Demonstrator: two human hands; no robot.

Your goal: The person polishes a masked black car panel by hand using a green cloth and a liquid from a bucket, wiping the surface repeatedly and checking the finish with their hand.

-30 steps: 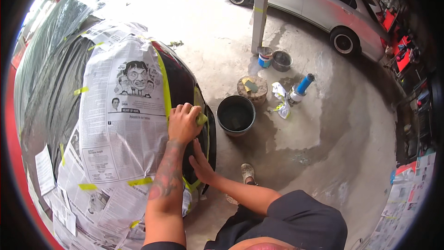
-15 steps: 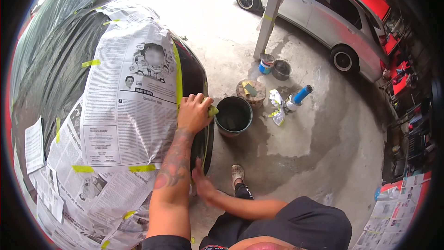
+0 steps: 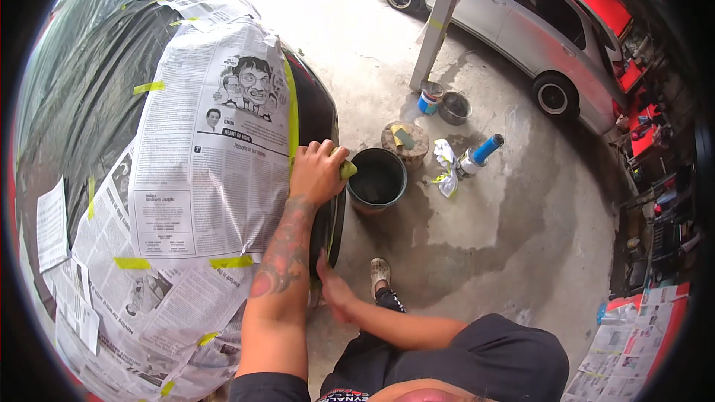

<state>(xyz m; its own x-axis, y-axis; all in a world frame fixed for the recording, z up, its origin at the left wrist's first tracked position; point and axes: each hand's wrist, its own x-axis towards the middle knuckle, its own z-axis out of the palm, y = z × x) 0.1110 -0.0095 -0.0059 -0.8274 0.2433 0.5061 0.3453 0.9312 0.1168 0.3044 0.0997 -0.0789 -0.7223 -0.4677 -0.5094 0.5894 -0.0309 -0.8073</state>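
My left hand [image 3: 319, 171], at the end of a tattooed forearm, is closed round a yellow-green sponge [image 3: 348, 170] that pokes out past the fingers. It sits at the dark edge of a car panel [image 3: 322, 115], beside the yellow tape bordering the masking newspaper [image 3: 216, 179]. Nearer my body, my right hand [image 3: 335, 290] lies along the lower side of the same car with its fingers stretched out. Nothing shows in it, though part of its palm is hidden. A black bucket [image 3: 377, 179] of dark liquid stands on the floor, just right of the sponge.
Behind the bucket are a round stump-like stool [image 3: 417, 150] with sanding sheets on it, a blue-and-white paint can [image 3: 429, 98] and a grey pail [image 3: 454, 108]. A blue-topped bottle [image 3: 486, 150] and white cloth [image 3: 445, 160] lie further right. Beyond a post [image 3: 439, 26] stands a silver car [image 3: 499, 22].
The view has shifted slightly. My right hand, blurred before, now appears sharper against the car's side. My left hand keeps its hold on the sponge in nearly the same spot.
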